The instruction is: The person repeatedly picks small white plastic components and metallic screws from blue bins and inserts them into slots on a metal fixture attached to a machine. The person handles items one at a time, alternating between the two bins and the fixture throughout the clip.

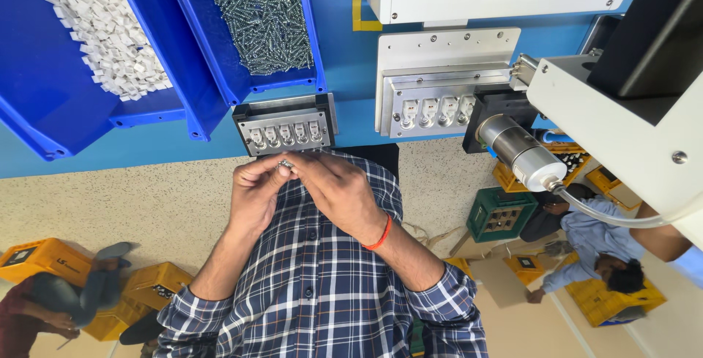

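Note:
My left hand (253, 193) and my right hand (338, 191) meet fingertip to fingertip just in front of my checked shirt. Between the fingertips they pinch a few small silver screws (285, 162). A red thread band circles my right wrist. Directly beyond the fingers, at the edge of the blue table (348, 72), sits a small metal fixture (285, 129) that carries a row of several white plastic parts. Neither hand touches the fixture.
Two blue bins stand at the back left, one with white plastic pieces (102, 28) and one with screws (260, 14). A second fixture (436, 109) sits under a white machine (622, 109) with a metal cylinder (516, 149). Other people work among yellow crates (44, 257) on the floor.

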